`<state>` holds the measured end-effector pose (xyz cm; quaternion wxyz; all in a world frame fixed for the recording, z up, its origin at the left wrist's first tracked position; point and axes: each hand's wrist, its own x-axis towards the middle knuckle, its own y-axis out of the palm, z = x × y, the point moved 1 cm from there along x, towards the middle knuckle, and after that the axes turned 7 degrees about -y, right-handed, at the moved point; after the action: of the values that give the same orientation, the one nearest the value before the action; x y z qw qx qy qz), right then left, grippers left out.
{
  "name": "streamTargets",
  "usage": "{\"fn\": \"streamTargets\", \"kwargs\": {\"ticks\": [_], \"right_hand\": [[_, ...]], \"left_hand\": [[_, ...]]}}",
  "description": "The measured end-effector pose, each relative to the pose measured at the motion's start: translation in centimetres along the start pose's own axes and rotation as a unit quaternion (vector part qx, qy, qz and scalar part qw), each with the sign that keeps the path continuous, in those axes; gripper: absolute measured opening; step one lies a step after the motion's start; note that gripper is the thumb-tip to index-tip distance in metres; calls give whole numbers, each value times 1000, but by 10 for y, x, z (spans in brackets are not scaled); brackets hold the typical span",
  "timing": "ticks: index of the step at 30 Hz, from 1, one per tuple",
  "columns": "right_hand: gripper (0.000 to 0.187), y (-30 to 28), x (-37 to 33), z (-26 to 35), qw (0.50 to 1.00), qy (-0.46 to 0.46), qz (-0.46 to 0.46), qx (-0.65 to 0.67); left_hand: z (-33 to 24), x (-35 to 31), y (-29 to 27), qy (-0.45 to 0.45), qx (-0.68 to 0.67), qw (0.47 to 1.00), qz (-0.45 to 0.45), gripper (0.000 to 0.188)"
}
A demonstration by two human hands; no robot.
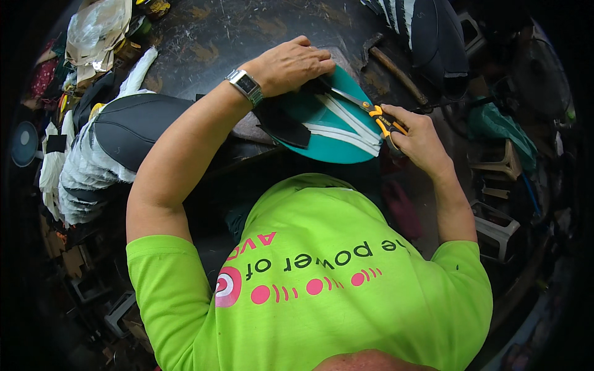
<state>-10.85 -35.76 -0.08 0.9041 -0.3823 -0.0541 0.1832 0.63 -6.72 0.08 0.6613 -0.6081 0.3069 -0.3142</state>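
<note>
My right hand (416,134) grips scissors (378,117) with yellow and black handles. Their metal blades point left over a teal, rounded sheet (356,145) that has white strips (340,134) across it. My left hand (291,67), wearing a metal-banded watch (245,85), lies over the far edge of the sheet with fingers bent down onto dark material at the blade tips. What those fingers pinch is mostly hidden under the hand. A black flap of material (288,131) rests on the near left part of the sheet.
Left of my forearm sits a black padded piece (139,127) with frayed white edges; a similar dark piece (436,40) stands at the far right. A hammer (399,74) lies on the dark table (247,31). Plastic stools (495,229) and a fan (541,80) are at the right.
</note>
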Motion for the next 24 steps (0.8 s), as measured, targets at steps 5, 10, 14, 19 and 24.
{"fn": "streamTargets", "kwargs": {"ticks": [5, 10, 14, 19, 24], "right_hand": [[57, -9, -11, -5, 1000, -2, -7, 4], [59, -41, -15, -12, 969, 27, -28, 244], [62, -54, 36, -7, 964, -54, -142, 220], [59, -40, 169, -1, 988, -113, -66, 82], [53, 5, 297, -3, 985, -107, -32, -133]], "left_hand": [[-2, -7, -15, -3, -50, 996, -79, 80], [56, -28, -64, -85, -152, 968, -181, 49], [171, -87, -77, -284, -67, 952, -90, 35], [261, -166, -21, -457, 114, 860, 196, 49], [305, -212, 0, -560, 92, 762, 313, 58]]}}
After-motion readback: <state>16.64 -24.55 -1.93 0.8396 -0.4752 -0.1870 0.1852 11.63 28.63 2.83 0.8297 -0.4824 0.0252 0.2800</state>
